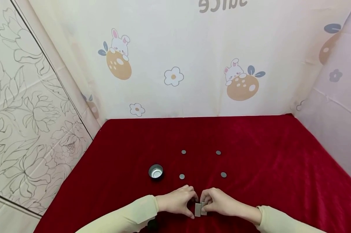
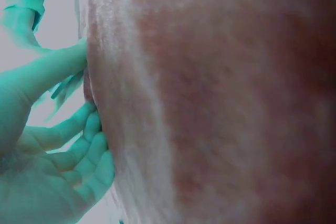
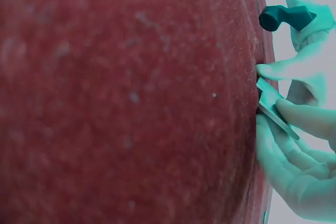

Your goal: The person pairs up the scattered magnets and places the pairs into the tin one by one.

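The grey flat pieces (image 1: 200, 208) lie on the red cloth (image 1: 265, 168), pinched between my left hand (image 1: 178, 201) and my right hand (image 1: 222, 203), near the small metal cup (image 1: 156, 171).

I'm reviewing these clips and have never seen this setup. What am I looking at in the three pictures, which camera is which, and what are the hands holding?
There is no machine here: a person works with two bare hands. The big picture comes from a camera on the person's head, looking down at a red cloth over a table with printed fabric walls around it. The other two come from cameras on each wrist, so close that the cloth fills them and the colours look off.

On the cloth lie four small grey discs and a small metal cup.

The left hand and right hand meet at the near edge, together pinching small flat grey pieces. The right wrist view shows one thin piece between the fingers. What the pieces are, I cannot tell.
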Motion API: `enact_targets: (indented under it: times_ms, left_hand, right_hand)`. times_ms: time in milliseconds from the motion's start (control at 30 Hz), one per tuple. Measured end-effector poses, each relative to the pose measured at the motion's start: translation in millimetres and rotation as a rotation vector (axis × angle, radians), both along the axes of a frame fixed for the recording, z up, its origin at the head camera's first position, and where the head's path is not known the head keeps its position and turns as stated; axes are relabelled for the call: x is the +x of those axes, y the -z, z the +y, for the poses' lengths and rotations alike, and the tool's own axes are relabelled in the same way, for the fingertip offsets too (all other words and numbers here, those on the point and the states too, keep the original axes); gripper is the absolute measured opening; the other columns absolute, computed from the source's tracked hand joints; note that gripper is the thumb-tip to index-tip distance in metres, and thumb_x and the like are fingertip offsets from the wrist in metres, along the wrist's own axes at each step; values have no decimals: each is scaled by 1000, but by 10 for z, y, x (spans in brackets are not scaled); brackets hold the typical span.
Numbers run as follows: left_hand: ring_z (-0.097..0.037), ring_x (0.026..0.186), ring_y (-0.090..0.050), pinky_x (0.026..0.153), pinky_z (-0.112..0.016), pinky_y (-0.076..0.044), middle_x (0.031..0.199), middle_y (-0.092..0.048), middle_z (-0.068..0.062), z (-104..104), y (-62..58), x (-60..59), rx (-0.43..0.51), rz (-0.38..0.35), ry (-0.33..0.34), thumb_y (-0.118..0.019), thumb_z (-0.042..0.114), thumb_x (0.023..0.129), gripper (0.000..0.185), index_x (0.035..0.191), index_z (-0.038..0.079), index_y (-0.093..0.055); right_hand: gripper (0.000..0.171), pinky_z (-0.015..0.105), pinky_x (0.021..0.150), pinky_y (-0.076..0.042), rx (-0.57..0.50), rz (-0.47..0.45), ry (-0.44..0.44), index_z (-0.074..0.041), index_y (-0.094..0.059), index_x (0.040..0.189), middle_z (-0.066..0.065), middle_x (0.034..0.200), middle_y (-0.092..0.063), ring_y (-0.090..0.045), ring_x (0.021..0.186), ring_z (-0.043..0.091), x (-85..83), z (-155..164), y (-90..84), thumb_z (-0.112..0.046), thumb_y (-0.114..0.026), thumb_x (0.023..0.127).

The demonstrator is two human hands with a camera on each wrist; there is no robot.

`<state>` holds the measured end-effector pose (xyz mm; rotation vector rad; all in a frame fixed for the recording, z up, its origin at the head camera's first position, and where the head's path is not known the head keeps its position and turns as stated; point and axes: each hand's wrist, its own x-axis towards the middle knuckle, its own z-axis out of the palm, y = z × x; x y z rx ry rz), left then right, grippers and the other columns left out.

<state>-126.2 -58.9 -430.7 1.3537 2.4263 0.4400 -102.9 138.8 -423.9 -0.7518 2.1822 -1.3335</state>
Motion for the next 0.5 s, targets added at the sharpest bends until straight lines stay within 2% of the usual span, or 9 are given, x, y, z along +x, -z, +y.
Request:
enact_targets:
  times_ms: [100,233,333,500]
  left_hand:
    - [2,81,-40,70,-8,-36,92,-49,9,-59,-20,-17,26,-60,-13,-71,30,75,36,103,11,-59]
    - [3,85,-45,73,-10,-39,95,-50,10,-144,-58,-35,64,-105,-17,-67,28,78,32,105,12,-59]
    - [2,88,-48,75,-11,-40,97,-53,9,-213,-83,-47,114,-102,-38,-65,26,81,29,105,13,-59]
    - [0,89,-50,76,-14,-42,98,-55,9,-355,-127,-62,192,-96,-136,-64,23,82,23,104,14,-60]
  right_hand:
    - [9,25,56,-50,-89,-74,-21,3,-58,83,9,71,-64,-59,60,10,-28,34,-39,-2,-64,78]
    - [13,32,59,-52,-174,-172,-29,9,-56,89,16,76,-63,-61,64,18,-70,47,-117,-1,-59,81]
    - [15,33,61,-52,-190,-223,-2,10,-55,92,17,79,-63,-62,67,20,-101,33,-175,-2,-57,83]
    - [18,33,63,-52,-177,-241,77,9,-57,93,14,81,-64,-62,70,20,-154,-19,-241,-5,-59,82]
